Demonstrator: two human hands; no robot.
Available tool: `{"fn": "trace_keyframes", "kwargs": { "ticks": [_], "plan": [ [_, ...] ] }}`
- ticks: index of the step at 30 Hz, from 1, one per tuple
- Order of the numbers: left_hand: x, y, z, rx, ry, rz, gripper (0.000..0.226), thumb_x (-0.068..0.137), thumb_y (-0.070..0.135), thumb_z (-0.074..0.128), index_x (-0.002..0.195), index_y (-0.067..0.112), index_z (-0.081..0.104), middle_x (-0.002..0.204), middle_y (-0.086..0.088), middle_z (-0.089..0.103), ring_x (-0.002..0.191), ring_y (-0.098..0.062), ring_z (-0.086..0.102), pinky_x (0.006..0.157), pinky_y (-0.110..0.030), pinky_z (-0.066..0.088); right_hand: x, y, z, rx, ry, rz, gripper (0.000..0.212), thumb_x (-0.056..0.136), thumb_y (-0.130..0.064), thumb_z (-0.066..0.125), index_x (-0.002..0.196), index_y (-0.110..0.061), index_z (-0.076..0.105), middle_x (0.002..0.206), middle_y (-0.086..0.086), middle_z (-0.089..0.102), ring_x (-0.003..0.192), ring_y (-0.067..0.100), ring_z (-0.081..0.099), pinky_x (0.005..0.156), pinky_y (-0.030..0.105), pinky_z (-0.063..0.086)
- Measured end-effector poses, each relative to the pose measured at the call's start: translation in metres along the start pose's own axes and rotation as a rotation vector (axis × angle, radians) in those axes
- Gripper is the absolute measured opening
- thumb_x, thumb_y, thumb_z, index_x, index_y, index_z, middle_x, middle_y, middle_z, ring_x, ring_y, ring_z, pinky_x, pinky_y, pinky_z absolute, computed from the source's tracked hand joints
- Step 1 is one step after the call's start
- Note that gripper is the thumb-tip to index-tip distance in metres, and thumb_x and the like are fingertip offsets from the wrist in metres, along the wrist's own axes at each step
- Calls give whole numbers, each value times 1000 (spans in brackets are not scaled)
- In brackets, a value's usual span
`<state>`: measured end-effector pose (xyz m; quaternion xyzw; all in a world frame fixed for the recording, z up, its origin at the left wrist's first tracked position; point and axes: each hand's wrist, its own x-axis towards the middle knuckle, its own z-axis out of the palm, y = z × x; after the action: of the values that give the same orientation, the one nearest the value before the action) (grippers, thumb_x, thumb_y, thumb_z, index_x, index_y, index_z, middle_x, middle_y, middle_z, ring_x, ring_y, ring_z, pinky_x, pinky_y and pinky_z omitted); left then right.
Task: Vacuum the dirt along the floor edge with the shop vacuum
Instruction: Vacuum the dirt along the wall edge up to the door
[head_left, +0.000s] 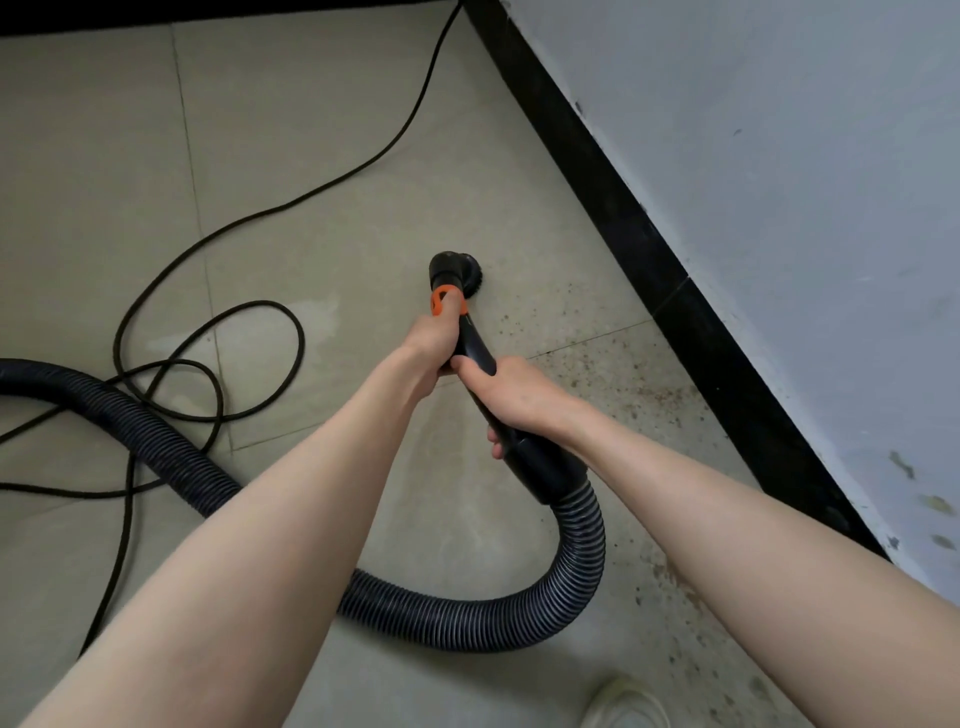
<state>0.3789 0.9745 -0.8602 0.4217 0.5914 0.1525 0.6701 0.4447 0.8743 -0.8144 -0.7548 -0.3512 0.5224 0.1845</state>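
Both hands — left hand (434, 338) and right hand (511, 395) — grip the wand (475, 358), brush head (454, 267) down; next, likely sweep toward the dirt (613, 374) by the baseboard (691, 312).

The shop vacuum's black wand (480, 358) slants down toward the floor, ending in a round black brush nozzle (453, 269) whose bristles meet the beige tile. An orange collar (441, 301) rings the wand just behind the nozzle. At its near end the wand widens into a black cuff (545, 467), from which a ribbed black hose (467, 621) loops down, curves across the floor and runs off to the left edge. Brown specks of dirt (613, 374) lie scattered on the tile right of the nozzle, thickening along the black baseboard (691, 312) and trailing toward the near right.
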Motion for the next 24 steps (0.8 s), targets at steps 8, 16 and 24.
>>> {"fn": "trace_keyframes", "kwargs": {
  "ticks": [8,16,24],
  "plan": [
    [9,25,31,33,-109,-3,33,100,39,38,89,8,47,78,-3,49,67,-15,50,54,-25,43,10,7,-27,55,98,54,48,96,-55,42,98,-8,50,63,13,58,42,24,58,44,27,52],
    [25,29,35,7,-73,54,30,98,36,43,83,11,46,78,-4,50,66,-16,50,57,-25,42,13,6,-30,188,40,34,46,95,-55,46,86,-10,49,64,15,64,50,25,64,53,30,56],
    [31,14,-20,-196,72,12,46,97,44,45,117,2,45,85,-9,58,67,-17,56,56,-28,46,-16,23,10,476,-118,-32,36,92,-44,59,90,-8,55,71,9,64,57,25,62,53,33,54]
  ]
}}
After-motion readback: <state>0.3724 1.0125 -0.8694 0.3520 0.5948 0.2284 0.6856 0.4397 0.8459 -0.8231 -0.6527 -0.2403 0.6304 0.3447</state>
